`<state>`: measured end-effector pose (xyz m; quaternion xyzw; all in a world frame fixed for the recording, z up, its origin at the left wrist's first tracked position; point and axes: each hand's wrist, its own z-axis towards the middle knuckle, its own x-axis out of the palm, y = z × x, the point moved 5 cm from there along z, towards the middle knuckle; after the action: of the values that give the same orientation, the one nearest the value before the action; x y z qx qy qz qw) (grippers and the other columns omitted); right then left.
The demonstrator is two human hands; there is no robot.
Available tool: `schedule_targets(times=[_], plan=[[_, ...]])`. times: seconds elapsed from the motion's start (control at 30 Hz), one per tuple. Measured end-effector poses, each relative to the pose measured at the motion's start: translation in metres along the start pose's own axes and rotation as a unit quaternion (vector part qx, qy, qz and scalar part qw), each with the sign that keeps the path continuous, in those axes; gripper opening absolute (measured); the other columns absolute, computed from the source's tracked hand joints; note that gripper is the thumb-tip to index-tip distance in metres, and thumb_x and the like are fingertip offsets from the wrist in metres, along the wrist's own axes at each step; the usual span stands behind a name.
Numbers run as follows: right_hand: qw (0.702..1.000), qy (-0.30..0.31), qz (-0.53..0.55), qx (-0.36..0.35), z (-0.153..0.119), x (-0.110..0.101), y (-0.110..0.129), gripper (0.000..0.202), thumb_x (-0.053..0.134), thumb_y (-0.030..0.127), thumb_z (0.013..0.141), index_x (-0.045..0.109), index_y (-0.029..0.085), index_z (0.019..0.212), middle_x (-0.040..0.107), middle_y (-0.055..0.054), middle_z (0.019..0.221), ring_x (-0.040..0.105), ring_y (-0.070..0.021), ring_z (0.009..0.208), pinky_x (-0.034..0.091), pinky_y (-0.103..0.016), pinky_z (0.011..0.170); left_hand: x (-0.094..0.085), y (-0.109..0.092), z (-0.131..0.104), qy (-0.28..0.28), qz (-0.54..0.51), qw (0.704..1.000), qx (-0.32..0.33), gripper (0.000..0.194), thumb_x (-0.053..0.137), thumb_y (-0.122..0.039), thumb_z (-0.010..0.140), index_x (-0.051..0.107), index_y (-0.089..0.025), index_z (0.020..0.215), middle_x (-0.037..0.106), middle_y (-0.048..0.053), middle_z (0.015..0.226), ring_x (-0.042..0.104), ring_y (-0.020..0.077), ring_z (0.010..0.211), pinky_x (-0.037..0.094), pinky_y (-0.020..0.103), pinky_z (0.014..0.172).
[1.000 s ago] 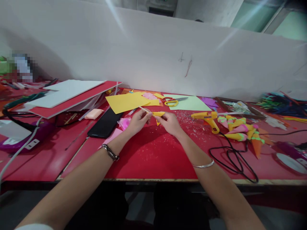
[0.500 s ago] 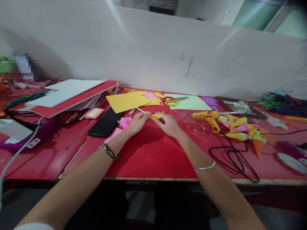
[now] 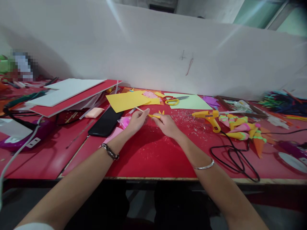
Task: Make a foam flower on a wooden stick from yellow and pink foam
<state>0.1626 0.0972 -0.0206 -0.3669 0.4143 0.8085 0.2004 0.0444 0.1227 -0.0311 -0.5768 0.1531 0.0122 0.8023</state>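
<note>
Across a red surface [image 3: 153,159], a yellow sheet [image 3: 127,101] lies beyond the left hand [image 3: 137,121] and right hand [image 3: 169,125], with a glue gun [image 3: 208,118] to their right. The left grip pinches a pale stick [image 3: 139,109]; the right clasps a small yellow piece [image 3: 155,116] between the hands. The step appears to be fitting piece to stick, calling next for steady, light pressure.

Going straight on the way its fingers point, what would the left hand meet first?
Probably the small yellow piece held by the right hand, though the exact depth between them is unclear.
</note>
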Motion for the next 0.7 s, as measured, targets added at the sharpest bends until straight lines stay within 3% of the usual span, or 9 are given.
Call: schedule_targets(times=[0.13, 0.23, 0.4, 0.5, 0.6, 0.7], plan=[[0.974, 0.043, 0.219, 0.047, 0.001, 0.006, -0.013, 0.030, 0.033, 0.038, 0.087, 0.052, 0.016, 0.077, 0.039, 0.007, 0.049, 0.035, -0.0062, 0.044, 0.030, -0.019, 0.048, -0.001, -0.008, 0.000, 0.011, -0.001, 0.996, 0.090, 0.021, 0.051, -0.036, 0.076, 0.052, -0.015, 0.075, 0.050, -0.003, 0.059, 0.038, 0.0051, 0.047, 0.030, 0.018, 0.047], [0.959, 0.061, 0.267, 0.066, 0.000, 0.008, -0.019, 0.029, 0.036, 0.039, 0.086, 0.051, 0.016, 0.076, 0.038, 0.007, 0.048, 0.032, -0.0054, 0.042, 0.028, -0.019, 0.047, -0.002, -0.006, 0.002, 0.006, 0.011, 0.995, 0.094, 0.022, 0.049, -0.036, 0.077, 0.052, -0.014, 0.074, 0.051, -0.001, 0.064, 0.040, 0.0060, 0.049, 0.033, 0.019, 0.049], [0.971, 0.027, 0.228, 0.060, -0.001, 0.005, -0.017, 0.028, 0.039, 0.040, 0.085, 0.052, 0.016, 0.076, 0.041, 0.006, 0.051, 0.037, -0.0063, 0.047, 0.031, -0.020, 0.050, -0.009, -0.007, 0.003, -0.044, 0.120, 0.985, 0.112, 0.029, 0.047, -0.037, 0.077, 0.048, -0.014, 0.059, 0.046, -0.002, 0.056, 0.040, 0.0081, 0.053, 0.032, 0.021, 0.052], [0.985, -0.003, 0.168, 0.034, -0.002, 0.001, -0.012, 0.029, 0.038, 0.038, 0.085, 0.055, 0.016, 0.078, 0.050, 0.003, 0.058, 0.045, -0.0077, 0.054, 0.035, -0.021, 0.055, -0.009, -0.008, 0.003, -0.036, 0.109, 0.987, 0.111, 0.032, 0.046, -0.037, 0.078, 0.046, -0.015, 0.056, 0.043, -0.003, 0.056, 0.039, 0.0080, 0.053, 0.031, 0.021, 0.052], [0.996, -0.026, 0.090, -0.001, -0.002, -0.001, -0.008, 0.028, 0.037, 0.035, 0.086, 0.058, 0.016, 0.087, 0.062, -0.002, 0.079, 0.054, -0.0111, 0.069, 0.038, -0.023, 0.064, -0.008, -0.009, 0.003, -0.020, 0.083, 0.991, 0.103, 0.035, 0.046, -0.036, 0.078, 0.042, -0.015, 0.050, 0.038, -0.003, 0.052, 0.036, 0.0070, 0.050, 0.029, 0.021, 0.050], [0.999, -0.025, -0.017, -0.022, -0.002, -0.001, -0.006, 0.029, 0.035, 0.032, 0.088, 0.057, 0.016, 0.097, 0.064, -0.005, 0.094, 0.058, -0.0147, 0.083, 0.040, -0.024, 0.071, -0.005, -0.006, 0.003, 0.006, 0.047, 0.997, 0.063, 0.041, 0.045, -0.037, 0.079, 0.038, -0.015, 0.044, 0.032, -0.005, 0.043, 0.029, 0.0054, 0.041, 0.024, 0.021, 0.043]])
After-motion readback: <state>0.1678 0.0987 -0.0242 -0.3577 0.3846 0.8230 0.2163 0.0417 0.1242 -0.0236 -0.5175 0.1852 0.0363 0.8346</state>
